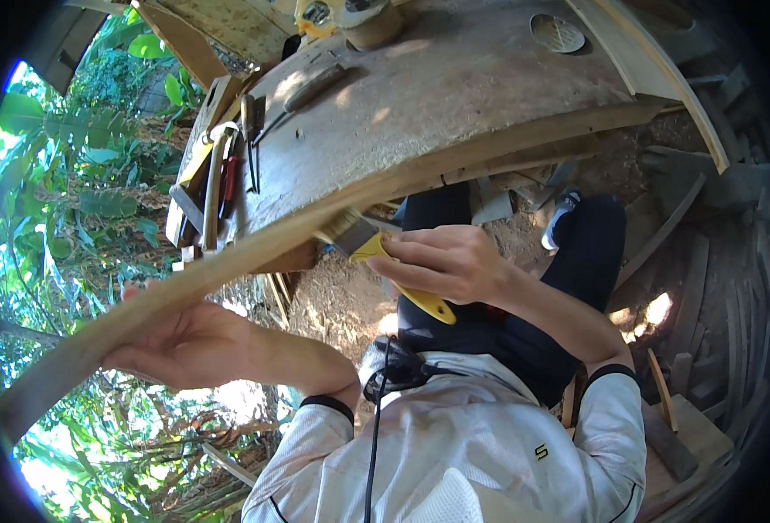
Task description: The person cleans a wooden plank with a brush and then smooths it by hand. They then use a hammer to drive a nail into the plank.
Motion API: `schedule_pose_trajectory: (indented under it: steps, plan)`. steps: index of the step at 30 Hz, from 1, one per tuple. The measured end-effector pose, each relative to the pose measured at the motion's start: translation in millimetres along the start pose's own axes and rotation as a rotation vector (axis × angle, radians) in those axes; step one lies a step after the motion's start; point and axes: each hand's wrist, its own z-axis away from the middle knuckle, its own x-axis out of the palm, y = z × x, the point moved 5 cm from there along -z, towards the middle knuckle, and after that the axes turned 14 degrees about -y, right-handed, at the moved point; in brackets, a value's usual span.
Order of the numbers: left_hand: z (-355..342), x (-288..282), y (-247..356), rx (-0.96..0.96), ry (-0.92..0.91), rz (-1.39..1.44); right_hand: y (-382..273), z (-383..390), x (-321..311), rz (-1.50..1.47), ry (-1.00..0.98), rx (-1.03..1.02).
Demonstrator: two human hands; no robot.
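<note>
My right hand [450,261] grips a flat paintbrush with a yellow handle [429,302], its fingers closed around the handle near the metal band. The pale bristles [331,228] meet the side of a long wooden strip [202,275]. This strip slants from the lower left up along the near edge of the workbench; where it stops at the right, I cannot tell. At its left part, my left hand [180,344] holds the strip from below. The fingertips of that hand are partly hidden behind the wood.
Hand tools lie at the left of the workbench [455,87], among them a hammer [215,179] and a wooden-handled tool [311,90]. A round pot [370,24] and an oval lid-like disc [558,33] sit farther back. Long boards [655,61] cross the right corner; scrap wood [695,296] covers the floor.
</note>
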Motion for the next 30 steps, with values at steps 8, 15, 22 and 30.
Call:
schedule_pose_trajectory:
  steps: [8,15,22,30]
  plan:
    - [-7,-10,-7,-0.018,-0.339,0.53,35,11,9,-0.264,-0.205,0.239]
    - [-1,8,-17,-0.054,-0.487,0.651,29,4,11,-0.848,0.036,0.503]
    - [7,3,-16,-0.062,-0.509,0.645,25,-19,14,-1.117,0.096,0.607]
    - [12,12,-13,-0.093,-0.569,0.76,33,-23,37,-0.685,-0.005,0.606]
